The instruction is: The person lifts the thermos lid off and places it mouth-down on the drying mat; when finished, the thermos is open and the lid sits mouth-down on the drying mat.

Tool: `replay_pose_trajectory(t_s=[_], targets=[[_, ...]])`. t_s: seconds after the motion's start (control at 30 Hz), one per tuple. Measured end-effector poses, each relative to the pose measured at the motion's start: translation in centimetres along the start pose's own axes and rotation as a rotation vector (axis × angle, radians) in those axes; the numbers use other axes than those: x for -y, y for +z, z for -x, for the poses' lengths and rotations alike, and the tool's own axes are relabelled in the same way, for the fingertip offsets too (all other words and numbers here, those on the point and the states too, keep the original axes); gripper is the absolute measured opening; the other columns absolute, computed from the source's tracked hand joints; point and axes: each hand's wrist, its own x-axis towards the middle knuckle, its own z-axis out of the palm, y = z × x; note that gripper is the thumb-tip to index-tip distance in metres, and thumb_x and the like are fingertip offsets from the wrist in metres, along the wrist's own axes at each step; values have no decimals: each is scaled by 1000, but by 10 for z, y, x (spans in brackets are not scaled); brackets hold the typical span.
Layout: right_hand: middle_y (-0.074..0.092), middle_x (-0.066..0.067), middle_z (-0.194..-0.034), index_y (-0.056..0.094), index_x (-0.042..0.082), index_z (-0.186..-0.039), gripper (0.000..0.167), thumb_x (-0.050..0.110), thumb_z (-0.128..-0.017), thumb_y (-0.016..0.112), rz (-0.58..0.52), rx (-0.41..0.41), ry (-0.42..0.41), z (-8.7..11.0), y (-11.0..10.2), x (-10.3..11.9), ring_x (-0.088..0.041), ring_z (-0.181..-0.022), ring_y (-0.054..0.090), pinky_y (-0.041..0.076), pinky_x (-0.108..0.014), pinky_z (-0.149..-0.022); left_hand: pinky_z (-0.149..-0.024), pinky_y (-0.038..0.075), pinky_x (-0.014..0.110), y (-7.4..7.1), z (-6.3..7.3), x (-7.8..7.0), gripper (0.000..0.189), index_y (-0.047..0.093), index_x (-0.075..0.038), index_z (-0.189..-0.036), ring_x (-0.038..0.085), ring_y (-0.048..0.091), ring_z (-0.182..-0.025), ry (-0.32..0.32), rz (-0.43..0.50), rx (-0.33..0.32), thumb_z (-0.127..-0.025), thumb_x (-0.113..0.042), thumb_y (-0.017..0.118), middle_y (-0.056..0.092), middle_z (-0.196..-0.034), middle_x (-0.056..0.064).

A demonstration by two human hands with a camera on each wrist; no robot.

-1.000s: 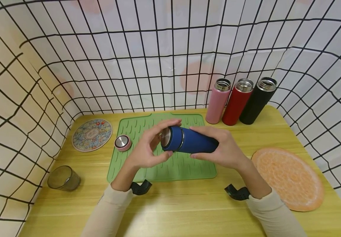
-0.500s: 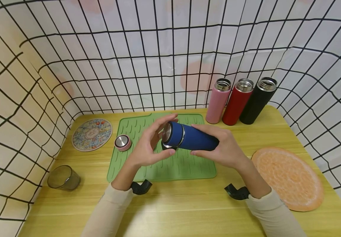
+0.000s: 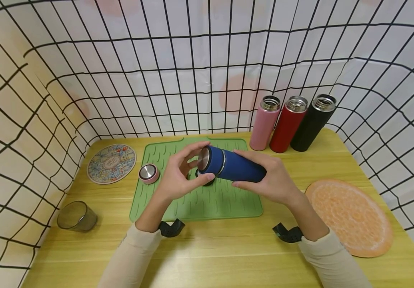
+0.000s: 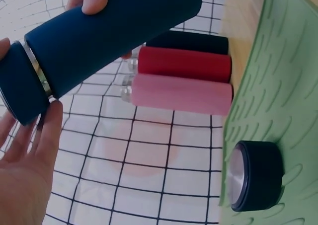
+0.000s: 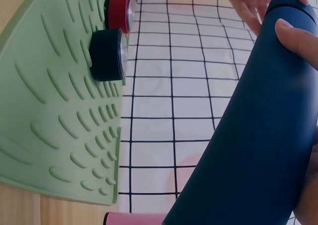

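Note:
A blue thermos bottle [image 3: 244, 166] is held in the air over the green mat, tilted with its lid end to the left. My right hand [image 3: 275, 178] grips its body near the base. My left hand [image 3: 178, 176] is at the blue lid [image 3: 214, 160], thumb and fingers on opposite sides of it. In the left wrist view a silver ring [image 4: 40, 72] shows between lid and body. Below, on the mat, lie a pink lid [image 3: 149, 173], a black lid [image 5: 107, 55] and a red lid [image 5: 118, 12]. My left hand hides the red one in the head view.
Three lidless bottles stand at the back right: pink [image 3: 263, 126], red [image 3: 287, 126] and black [image 3: 313, 126]. An orange round mat [image 3: 349, 218] lies at right. A patterned round mat [image 3: 111, 164] and a glass cup [image 3: 78, 217] are at left. Wire grid walls surround the table.
The blue bottle's lid end has risen a little and shifted slightly right, uncovering part of the black lid on the mat. My left fingers have shifted around the blue lid.

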Motion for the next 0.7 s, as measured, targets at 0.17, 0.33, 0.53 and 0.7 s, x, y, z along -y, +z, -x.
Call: replay_pose_trajectory(t_s=[0.17,0.33,0.53,0.7], targets=[[66,-4,-138,60,27,-145,80,24,-73,96,-1,-14,22,0,-2,-2,-25,-119,62,57,-50,-90,-101,58,35,2,-1,-1,67,56,-10,-146,25,59,-130,-11,-30,-87,-87,-24,85,57,-145,11],[66,-5,-137,60,27,-145,81,21,-73,95,-24,-35,47,-1,-3,-6,-27,-120,61,56,-53,-93,-98,58,31,1,0,-2,67,57,-9,-145,25,59,-128,-15,-30,-135,-87,-25,85,56,-146,11],[63,-6,-142,56,31,-148,81,19,-77,93,-31,-59,93,0,-9,-11,-31,-125,59,55,-61,-96,-96,58,29,-1,-2,-1,66,58,-14,-145,23,61,-126,-21,-64,-138,-86,-24,86,58,-144,7],[62,-8,-143,54,32,-150,82,14,-78,91,-23,-94,110,1,-20,-20,-33,-125,58,52,-61,-97,-94,58,29,-3,-2,2,68,59,-22,-145,20,61,-126,-32,-134,-128,-84,-18,87,61,-142,2]])
